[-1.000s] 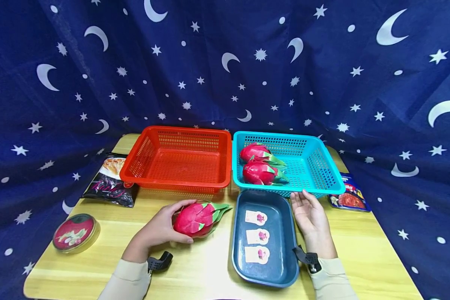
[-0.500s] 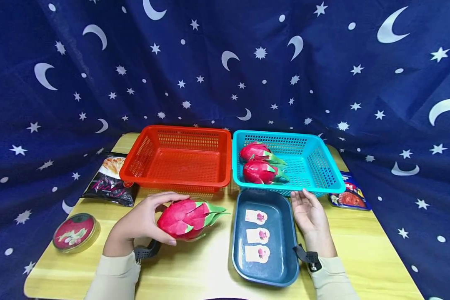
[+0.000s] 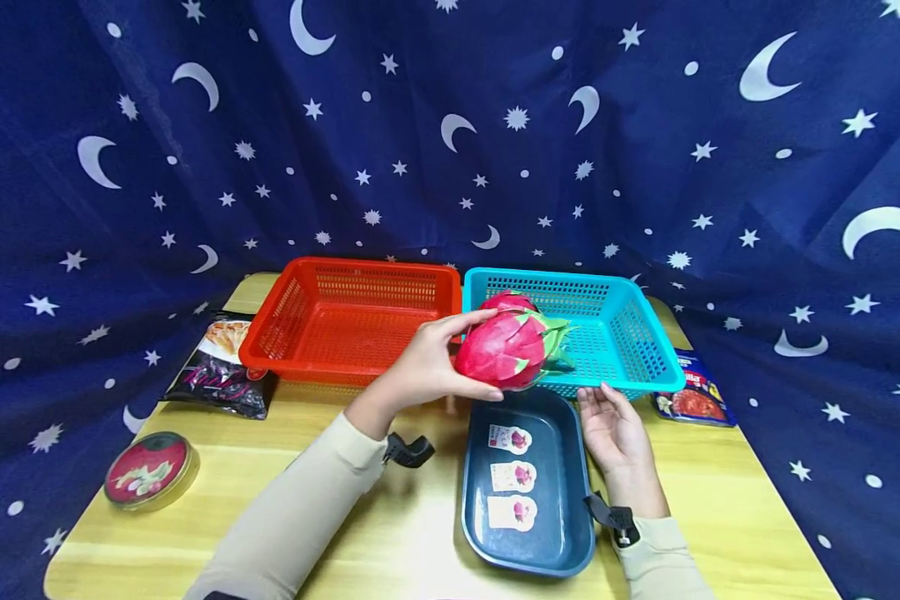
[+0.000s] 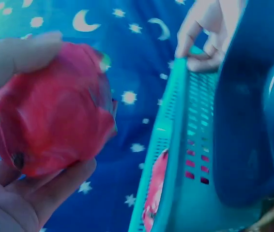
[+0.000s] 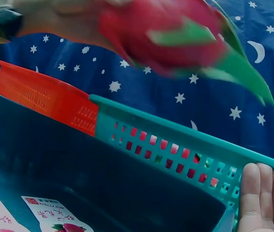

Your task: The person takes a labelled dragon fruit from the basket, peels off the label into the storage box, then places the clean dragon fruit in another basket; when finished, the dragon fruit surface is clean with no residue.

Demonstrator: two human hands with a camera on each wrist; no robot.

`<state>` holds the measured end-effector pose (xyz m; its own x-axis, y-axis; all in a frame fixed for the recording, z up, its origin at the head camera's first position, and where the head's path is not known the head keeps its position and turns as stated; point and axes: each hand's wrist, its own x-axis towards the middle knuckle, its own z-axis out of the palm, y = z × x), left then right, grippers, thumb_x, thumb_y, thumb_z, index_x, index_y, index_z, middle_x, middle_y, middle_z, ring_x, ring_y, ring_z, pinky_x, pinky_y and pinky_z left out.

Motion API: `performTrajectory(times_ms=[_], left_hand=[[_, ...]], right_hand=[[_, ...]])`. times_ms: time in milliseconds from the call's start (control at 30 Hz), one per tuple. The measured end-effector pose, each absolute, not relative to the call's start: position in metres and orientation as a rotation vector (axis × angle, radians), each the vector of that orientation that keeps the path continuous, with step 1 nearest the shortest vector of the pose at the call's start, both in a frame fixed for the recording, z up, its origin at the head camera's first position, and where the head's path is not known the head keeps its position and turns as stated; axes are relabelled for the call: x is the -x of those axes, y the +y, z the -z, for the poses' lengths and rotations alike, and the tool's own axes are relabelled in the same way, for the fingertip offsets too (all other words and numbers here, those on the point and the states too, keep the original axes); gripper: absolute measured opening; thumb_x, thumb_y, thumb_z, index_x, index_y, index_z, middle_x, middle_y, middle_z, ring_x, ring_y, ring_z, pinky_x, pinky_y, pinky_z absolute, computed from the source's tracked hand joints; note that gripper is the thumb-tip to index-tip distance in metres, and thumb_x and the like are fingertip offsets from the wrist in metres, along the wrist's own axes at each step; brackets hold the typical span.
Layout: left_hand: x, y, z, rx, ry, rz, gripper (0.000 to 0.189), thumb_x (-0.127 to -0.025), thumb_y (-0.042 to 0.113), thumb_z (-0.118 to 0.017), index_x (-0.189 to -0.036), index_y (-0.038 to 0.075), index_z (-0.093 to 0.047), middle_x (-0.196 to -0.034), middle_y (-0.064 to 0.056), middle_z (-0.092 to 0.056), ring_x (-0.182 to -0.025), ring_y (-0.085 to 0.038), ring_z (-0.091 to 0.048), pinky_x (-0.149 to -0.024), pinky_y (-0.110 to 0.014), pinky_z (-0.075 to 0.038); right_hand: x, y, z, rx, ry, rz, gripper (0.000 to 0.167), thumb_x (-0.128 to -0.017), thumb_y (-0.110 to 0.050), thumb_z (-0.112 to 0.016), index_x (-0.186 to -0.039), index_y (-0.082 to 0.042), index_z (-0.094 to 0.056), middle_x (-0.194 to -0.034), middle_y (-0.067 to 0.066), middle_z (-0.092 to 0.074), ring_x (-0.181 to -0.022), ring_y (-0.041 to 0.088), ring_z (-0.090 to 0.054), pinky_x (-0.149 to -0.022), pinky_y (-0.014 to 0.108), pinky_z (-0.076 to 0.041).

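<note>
My left hand grips a dragon fruit, raised above the front left of the turquoise basket. In the left wrist view the thumb and fingers wrap round the red dragon fruit. Its green leaf tips point right in the right wrist view. Inside the basket lies another dragon fruit, partly hidden behind the held one; red also shows through the basket's holes. My right hand holds the basket's front rim, fingers against the outer wall and thumb at the rim.
A red basket stands left of the turquoise one. In front is a dark blue tray with label cards in it. A black food bag and round tin lie left, a blue packet right.
My left hand has first drawn the dragon fruit left over the table, then carried it right and forward to the turquoise basket. My right hand has stayed at the rim.
</note>
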<state>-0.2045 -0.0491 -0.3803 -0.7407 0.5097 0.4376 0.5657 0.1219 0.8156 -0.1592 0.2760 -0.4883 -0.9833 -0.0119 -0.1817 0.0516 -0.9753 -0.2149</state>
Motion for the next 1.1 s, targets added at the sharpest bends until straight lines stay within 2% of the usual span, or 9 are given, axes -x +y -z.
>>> performTrajectory(times_ms=[133,267,400,633,867,1033,1100], left_hand=[[0.236,0.001,0.377,1.105,-2.461,1.448,0.102,-0.064,0.028,-0.105,-0.152,0.013,-0.056,-0.143,-0.004,-0.062,-0.121,-0.019,-0.059,-0.093,-0.027,-0.054],[0.258,0.045,0.376,1.035,-2.622,1.209,0.104,-0.065,0.038,-0.103,-0.153,0.011,-0.055,-0.14,-0.006,-0.064,-0.119,-0.021,-0.058,-0.095,-0.031,-0.052],[0.272,0.078,0.38,0.918,-2.739,1.146,0.105,-0.065,0.042,-0.103,-0.154,0.013,-0.054,-0.133,-0.006,-0.067,-0.114,-0.023,-0.058,-0.091,-0.034,-0.054],[0.284,0.128,0.385,0.708,-2.819,1.044,0.105,-0.064,0.05,-0.101,-0.153,0.015,-0.056,-0.126,-0.003,-0.07,-0.11,-0.02,-0.062,-0.083,-0.026,-0.055],[0.29,0.166,0.394,0.484,-2.848,0.847,0.096,-0.06,0.063,-0.098,-0.138,0.017,-0.067,-0.112,0.003,-0.074,-0.1,-0.015,-0.068,-0.078,-0.025,-0.056],[0.288,0.185,0.414,0.575,-2.879,0.794,0.078,-0.063,0.058,-0.099,-0.12,0.014,-0.069,-0.1,0.003,-0.073,-0.091,-0.013,-0.068,-0.071,-0.025,-0.056],[0.285,0.19,0.422,0.607,-2.898,0.77,0.074,-0.064,0.055,-0.099,-0.117,0.014,-0.068,-0.098,0.003,-0.072,-0.091,-0.013,-0.068,-0.071,-0.024,-0.055]], right_hand=[[0.159,0.275,0.492,-0.194,0.368,3.072,0.013,-0.103,0.006,-0.061,-0.091,0.007,-0.065,-0.09,0.018,-0.068,-0.09,0.03,-0.068,-0.102,0.033,-0.051],[0.16,0.276,0.493,-0.123,0.398,3.078,0.016,-0.105,0.004,-0.058,-0.092,0.008,-0.066,-0.091,0.019,-0.069,-0.091,0.03,-0.068,-0.103,0.033,-0.051],[0.163,0.277,0.491,-0.127,0.421,3.074,0.014,-0.105,0.004,-0.059,-0.094,0.007,-0.066,-0.091,0.018,-0.068,-0.091,0.029,-0.068,-0.102,0.033,-0.051],[0.165,0.275,0.487,-0.187,0.449,3.081,0.013,-0.105,0.003,-0.06,-0.093,0.006,-0.065,-0.091,0.017,-0.067,-0.09,0.028,-0.067,-0.1,0.033,-0.053],[0.165,0.276,0.487,-0.252,0.448,3.079,0.013,-0.103,0.004,-0.063,-0.091,0.006,-0.066,-0.09,0.016,-0.067,-0.089,0.027,-0.067,-0.098,0.033,-0.053],[0.164,0.278,0.49,-0.252,0.468,3.092,0.01,-0.102,0.004,-0.064,-0.093,0.005,-0.065,-0.091,0.016,-0.067,-0.09,0.026,-0.066,-0.099,0.032,-0.053],[0.162,0.278,0.491,-0.237,0.482,3.084,0.008,-0.103,0.004,-0.064,-0.095,0.005,-0.064,-0.092,0.016,-0.067,-0.091,0.026,-0.066,-0.101,0.032,-0.052]])
